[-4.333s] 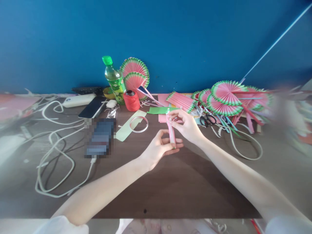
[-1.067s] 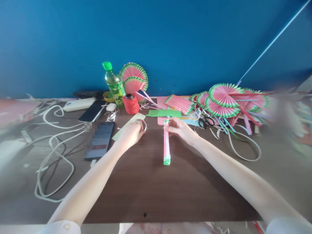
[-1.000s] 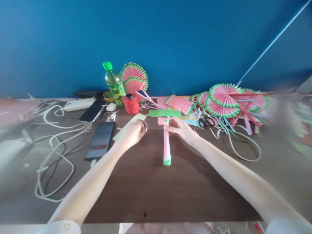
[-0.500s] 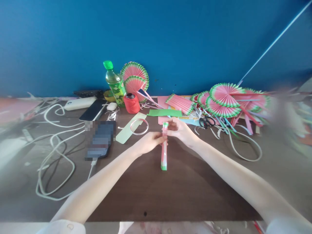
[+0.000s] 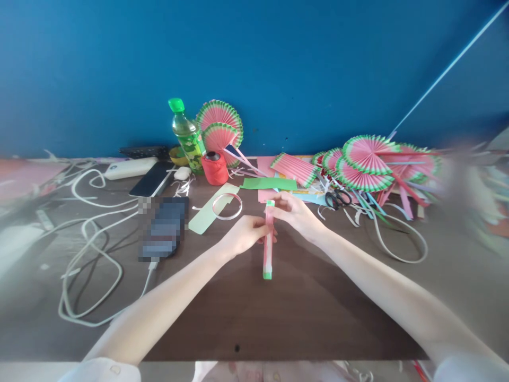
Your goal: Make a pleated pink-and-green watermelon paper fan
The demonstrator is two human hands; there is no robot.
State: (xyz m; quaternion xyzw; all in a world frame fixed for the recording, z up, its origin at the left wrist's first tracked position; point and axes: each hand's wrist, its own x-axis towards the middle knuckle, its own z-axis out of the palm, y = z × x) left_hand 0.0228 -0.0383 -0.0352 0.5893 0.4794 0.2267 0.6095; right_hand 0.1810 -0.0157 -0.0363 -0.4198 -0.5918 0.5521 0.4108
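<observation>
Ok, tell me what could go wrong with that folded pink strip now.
Both the left hand and right hand pinch the folded pink paper strip with green ends on its upper half; the free lower end might fan open. The left forearm lies close to the white cable, which could snag.

Counts around the green-capped bottle (image 5: 186,135)
One bottle; two open paper fans (image 5: 219,126) just right of it; at least four in the fan pile (image 5: 368,155) far right; one red spool (image 5: 215,167); one pair of scissors (image 5: 337,198); two phones (image 5: 153,179) left; one folded pleated strip (image 5: 268,249).
</observation>
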